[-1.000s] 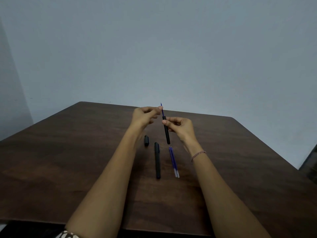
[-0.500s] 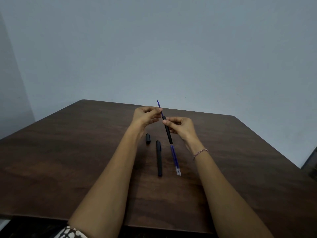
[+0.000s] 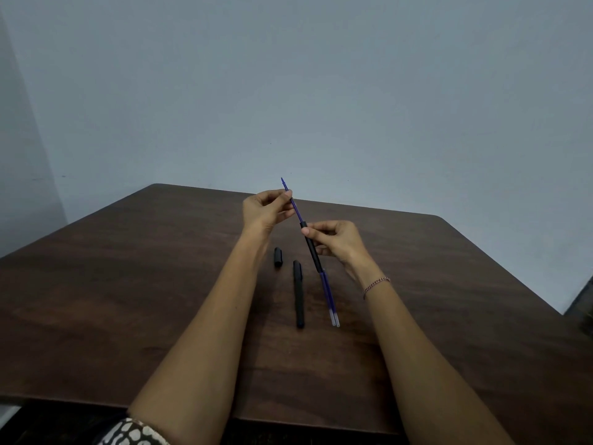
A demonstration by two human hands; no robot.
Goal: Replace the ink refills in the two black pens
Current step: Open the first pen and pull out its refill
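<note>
Two hands pull a blue refill out of a black pen barrel above a brown table.

The left hand (image 3: 268, 208) pinches the blue refill (image 3: 296, 208) near its tip. The right hand (image 3: 333, 240) grips the black pen barrel (image 3: 312, 248), which tilts in the air over the table (image 3: 128, 284). Left of the barrel, a second black pen (image 3: 299, 293) lies flat, and a black cap (image 3: 278, 257) lies left of that. Just below the barrel's lower end, two spare blue refills (image 3: 330, 300) lie side by side.
</note>
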